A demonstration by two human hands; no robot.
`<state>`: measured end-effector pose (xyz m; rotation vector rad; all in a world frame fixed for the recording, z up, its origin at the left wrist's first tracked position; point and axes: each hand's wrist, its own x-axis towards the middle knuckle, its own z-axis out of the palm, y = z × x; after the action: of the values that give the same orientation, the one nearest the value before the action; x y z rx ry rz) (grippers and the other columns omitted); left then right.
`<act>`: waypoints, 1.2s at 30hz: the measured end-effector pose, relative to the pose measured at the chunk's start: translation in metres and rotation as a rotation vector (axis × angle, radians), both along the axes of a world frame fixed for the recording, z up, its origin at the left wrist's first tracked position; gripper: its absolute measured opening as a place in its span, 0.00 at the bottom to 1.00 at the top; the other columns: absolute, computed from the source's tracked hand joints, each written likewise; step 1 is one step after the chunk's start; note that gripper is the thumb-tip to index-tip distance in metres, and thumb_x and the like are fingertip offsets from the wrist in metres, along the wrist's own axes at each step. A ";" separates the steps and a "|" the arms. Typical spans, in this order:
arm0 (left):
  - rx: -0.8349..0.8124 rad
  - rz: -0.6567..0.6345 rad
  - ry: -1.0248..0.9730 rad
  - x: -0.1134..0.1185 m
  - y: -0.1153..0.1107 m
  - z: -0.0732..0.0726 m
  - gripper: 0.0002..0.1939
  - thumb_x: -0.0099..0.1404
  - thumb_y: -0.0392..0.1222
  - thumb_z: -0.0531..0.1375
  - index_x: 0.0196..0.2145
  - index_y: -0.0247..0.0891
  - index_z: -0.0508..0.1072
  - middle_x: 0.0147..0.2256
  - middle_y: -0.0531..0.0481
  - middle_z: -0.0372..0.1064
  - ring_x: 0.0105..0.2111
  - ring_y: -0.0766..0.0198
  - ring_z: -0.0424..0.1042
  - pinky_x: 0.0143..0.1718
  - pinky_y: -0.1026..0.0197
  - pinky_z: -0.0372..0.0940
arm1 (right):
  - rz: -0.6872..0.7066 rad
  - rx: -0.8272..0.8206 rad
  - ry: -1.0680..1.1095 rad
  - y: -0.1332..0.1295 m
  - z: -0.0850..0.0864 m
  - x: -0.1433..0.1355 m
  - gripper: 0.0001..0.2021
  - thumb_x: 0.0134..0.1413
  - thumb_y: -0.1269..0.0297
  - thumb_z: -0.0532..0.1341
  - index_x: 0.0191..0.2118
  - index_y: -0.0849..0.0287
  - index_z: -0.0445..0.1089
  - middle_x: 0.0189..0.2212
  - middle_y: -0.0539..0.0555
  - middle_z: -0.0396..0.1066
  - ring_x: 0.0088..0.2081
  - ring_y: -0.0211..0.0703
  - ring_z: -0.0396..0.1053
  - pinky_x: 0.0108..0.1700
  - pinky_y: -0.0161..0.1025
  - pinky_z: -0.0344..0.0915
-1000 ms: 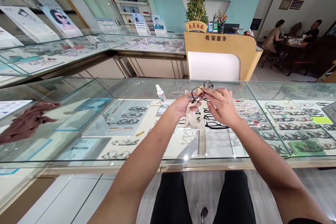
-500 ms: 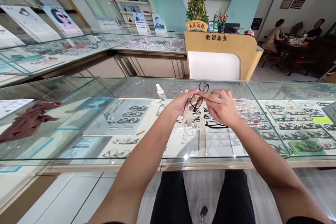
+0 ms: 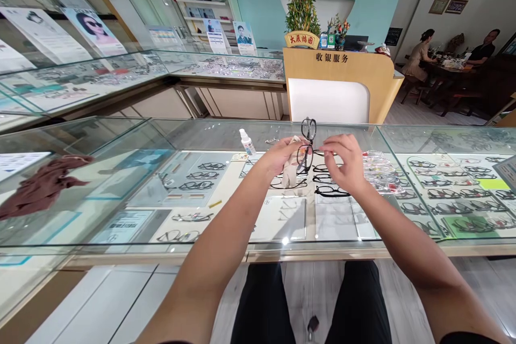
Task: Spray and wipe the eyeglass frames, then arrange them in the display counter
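Near the middle of the frame, just above the glass counter (image 3: 322, 253), a pair of dark-rimmed glasses (image 3: 309, 142) is held turned on end, one lens above the other. The left hand (image 3: 279, 156) is clamped on the glasses near the bridge, a pale cloth (image 3: 290, 169) bunched in the same grip and hanging below the fingers. Holding both together probably lets the cloth lie between skin and lens, and gripping near the bridge likely spares the thinner side arms.

The right hand (image 3: 347, 164) is just to the right, thumb and fingertips curled close together beside a side arm that points towards them. I cannot tell whether they pinch it or only steady it; perhaps they keep the glasses from swinging round. Being lifted, the lenses seem safe from rubbing on the hard top.

Left of the hands, a white bottle (image 3: 247, 142) stands on the counter, seemingly set aside within easy reach but clear of the elbows. Under the glass, rows of frames (image 3: 202, 176) lie spread out, presumably so each can be seen from above. A brown cloth (image 3: 44, 185) lies crumpled at the left edge, well apart from the hands. At upper centre stands a wooden desk (image 3: 341, 69).
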<state>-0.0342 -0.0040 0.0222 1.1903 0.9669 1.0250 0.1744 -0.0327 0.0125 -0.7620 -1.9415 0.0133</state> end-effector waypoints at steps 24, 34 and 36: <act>0.769 0.531 0.746 -0.004 0.000 -0.012 0.11 0.73 0.43 0.58 0.42 0.40 0.81 0.43 0.45 0.79 0.43 0.54 0.75 0.43 0.56 0.64 | 0.311 -1.066 0.554 0.028 0.006 0.015 0.16 0.38 0.52 0.79 0.28 0.55 0.77 0.29 0.48 0.75 0.35 0.38 0.66 0.41 0.40 0.59; 0.817 0.733 0.797 -0.008 0.004 -0.020 0.12 0.69 0.47 0.69 0.47 0.42 0.78 0.49 0.44 0.75 0.42 0.54 0.76 0.43 0.56 0.67 | 0.314 -1.094 0.618 0.027 0.010 0.018 0.17 0.37 0.52 0.81 0.27 0.55 0.78 0.32 0.52 0.81 0.35 0.39 0.71 0.40 0.39 0.63; 0.838 0.755 0.773 -0.006 0.002 -0.018 0.14 0.68 0.47 0.70 0.48 0.42 0.78 0.49 0.44 0.74 0.43 0.54 0.75 0.43 0.57 0.67 | 0.320 -1.088 0.677 0.027 0.011 0.019 0.19 0.36 0.51 0.81 0.28 0.55 0.77 0.35 0.53 0.83 0.37 0.40 0.73 0.42 0.39 0.66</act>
<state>-0.0399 -0.0020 0.0038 2.0717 1.7589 1.7097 0.1938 -0.0057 0.0238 -0.9288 -1.2646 1.4207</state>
